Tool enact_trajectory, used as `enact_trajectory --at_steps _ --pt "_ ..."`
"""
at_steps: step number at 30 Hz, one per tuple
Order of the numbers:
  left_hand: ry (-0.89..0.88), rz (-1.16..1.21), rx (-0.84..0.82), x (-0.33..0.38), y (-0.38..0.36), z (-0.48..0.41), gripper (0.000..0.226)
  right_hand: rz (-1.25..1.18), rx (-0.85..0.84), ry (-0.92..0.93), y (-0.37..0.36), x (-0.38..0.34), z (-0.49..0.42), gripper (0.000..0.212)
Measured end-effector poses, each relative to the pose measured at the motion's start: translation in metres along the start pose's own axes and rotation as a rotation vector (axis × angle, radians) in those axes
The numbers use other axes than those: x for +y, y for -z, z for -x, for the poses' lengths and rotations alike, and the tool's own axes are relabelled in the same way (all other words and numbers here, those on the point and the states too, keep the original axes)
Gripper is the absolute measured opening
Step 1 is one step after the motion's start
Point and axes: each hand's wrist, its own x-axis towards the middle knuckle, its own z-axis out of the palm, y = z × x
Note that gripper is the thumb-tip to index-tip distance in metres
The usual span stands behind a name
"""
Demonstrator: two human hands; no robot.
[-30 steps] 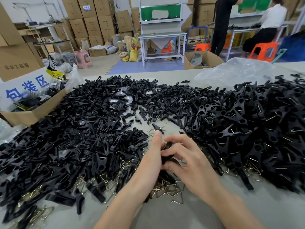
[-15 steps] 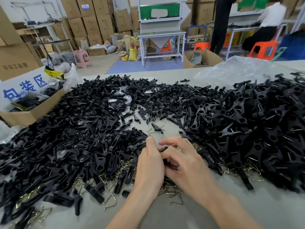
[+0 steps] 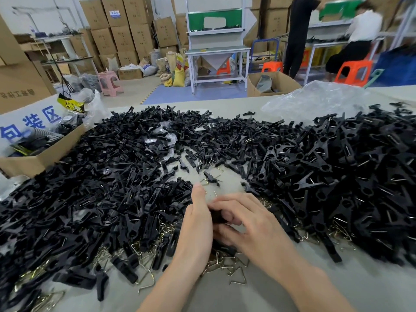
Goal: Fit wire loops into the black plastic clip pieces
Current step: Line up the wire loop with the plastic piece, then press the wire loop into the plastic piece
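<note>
Left and right of the clip piece [image 3: 217, 216] being worked on, black plastic parts are lying in two broad heaps. The left heap [image 3: 101, 188] is looking like loose halves, and the right heap [image 3: 337, 172] like joined clips with wire showing. Just nearer the person than the clip piece, wire loops [image 3: 225, 265] are spilling out from under the plastic. The clip piece itself is sitting between the two hands. The left hand [image 3: 198, 224] is cupping it with the thumb pointing up and its fingers hidden, while the right hand [image 3: 254, 226] is curling its fingers onto it from the other side. Whether a loop is already seated in it, I cannot tell.

Each piece is probably weighing almost nothing and feeling stiff and smooth, so it is likely to slip unless pinched across its flat flanks, leaving the socket end free. The loops are looking thin and springy, with ends apt to snag their neighbours, so taking one by its closed corner seems best.

Under the clip piece, the table [image 3: 337, 289] is showing a flat grey-green top. Far beyond the clip piece, stacked cartons [image 3: 126, 30] are lining the wall and a white workbench [image 3: 217, 50] is standing. Far left of the clip piece, an open cardboard box [image 3: 45, 154] is resting on the table. Beyond it to the right, a clear plastic bag [image 3: 315, 97] is lying crumpled.
</note>
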Motion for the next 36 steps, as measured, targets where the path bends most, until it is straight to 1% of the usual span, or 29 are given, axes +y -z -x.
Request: enact_trajectory --at_steps 3,5,6,8,9,10,11,12,13,14,15,17,18,19,21,22,23,25,26,27,28,31,33,36 --pt "-0.005 0.039 -0.076 0.001 0.002 -0.002 0.087 0.029 0.039 0.031 0.003 0.003 0.0 0.033" --pt "-0.014 0.081 -0.116 0.002 0.003 -0.001 0.086 -0.001 0.125 -0.007 0.006 0.002 -0.001 0.027" --pt "-0.038 0.099 -0.12 0.003 0.004 0.001 0.082 -0.078 0.19 -0.081 0.011 0.002 -0.004 0.025" --pt "-0.162 0.064 -0.082 0.002 0.008 0.008 0.065 -0.354 0.357 -0.29 0.029 0.002 -0.02 0.023" --pt "-0.25 -0.02 -0.058 0.001 0.011 0.014 0.057 -0.537 0.492 -0.397 0.042 0.008 -0.033 0.027" --pt "-0.345 -0.148 -0.036 -0.001 0.015 0.02 0.049 -0.746 0.629 -0.519 0.058 0.016 -0.047 0.035" --pt "-0.441 -0.31 -0.026 -0.005 0.02 0.026 0.044 -0.968 0.722 -0.64 0.074 0.023 -0.061 0.048" --pt "-0.523 -0.505 -0.021 -0.009 0.026 0.031 0.041 -1.15 0.747 -0.74 0.088 0.029 -0.07 0.063" --pt "-0.584 -0.698 -0.028 -0.014 0.033 0.037 0.041 -1.245 0.701 -0.815 0.096 0.034 -0.074 0.072" --pt "-0.613 -0.862 -0.06 -0.019 0.039 0.041 0.047 -1.242 0.603 -0.868 0.098 0.034 -0.074 0.071" --pt "-0.627 -1.005 -0.097 -0.022 0.045 0.045 0.053 -1.162 0.497 -0.891 0.092 0.03 -0.07 0.063" --pt "-0.688 -1.229 -0.104 -0.028 0.054 0.048 0.057 -0.9 0.343 -0.859 0.066 0.016 -0.051 0.035" --pt "-0.735 -1.293 -0.074 -0.03 0.056 0.049 0.055 -0.748 0.294 -0.8 0.052 0.009 -0.039 0.025" --pt "-0.756 -1.331 -0.037 -0.03 0.057 0.047 0.052 -0.57 0.242 -0.72 0.038 0.003 -0.027 0.021" --pt "-0.735 -1.375 0.024 -0.028 0.057 0.041 0.052 -0.236 0.121 -0.533 0.016 -0.007 -0.004 0.021" --pt "-0.708 -1.405 0.045 -0.026 0.057 0.037 0.052 -0.111 0.071 -0.453 0.009 -0.009 0.005 0.024" --pt "-0.686 -1.432 0.063 -0.024 0.057 0.034 0.052 -0.003 0.016 -0.397 0.002 -0.009 0.012 0.028" --pt "-0.666 -1.46 0.104 -0.021 0.057 0.029 0.05 0.186 -0.096 -0.356 -0.005 -0.005 0.024 0.04" --pt "-0.644 -1.456 0.112 -0.018 0.057 0.027 0.049 0.247 -0.126 -0.351 -0.006 -0.002 0.029 0.045" --pt "-0.628 -1.432 0.122 -0.016 0.057 0.025 0.048 0.269 -0.135 -0.35 -0.007 0.001 0.033 0.045" --pt "-0.615 -1.388 0.137 -0.014 0.056 0.022 0.046 0.267 -0.127 -0.351 -0.007 0.003 0.037 0.04" --pt "-0.568 -1.228 0.187 -0.008 0.051 0.02 0.033 0.268 -0.057 -0.326 -0.007 0.004 0.042 0.018" --pt "-0.563 -1.165 0.165 -0.009 0.05 0.021 0.03 0.249 -0.018 -0.304 -0.005 0.003 0.041 0.01" --pt "-0.608 -1.069 0.077 -0.014 0.048 0.028 0.03 0.174 0.007 -0.285 -0.003 -0.002 0.037 0.01"
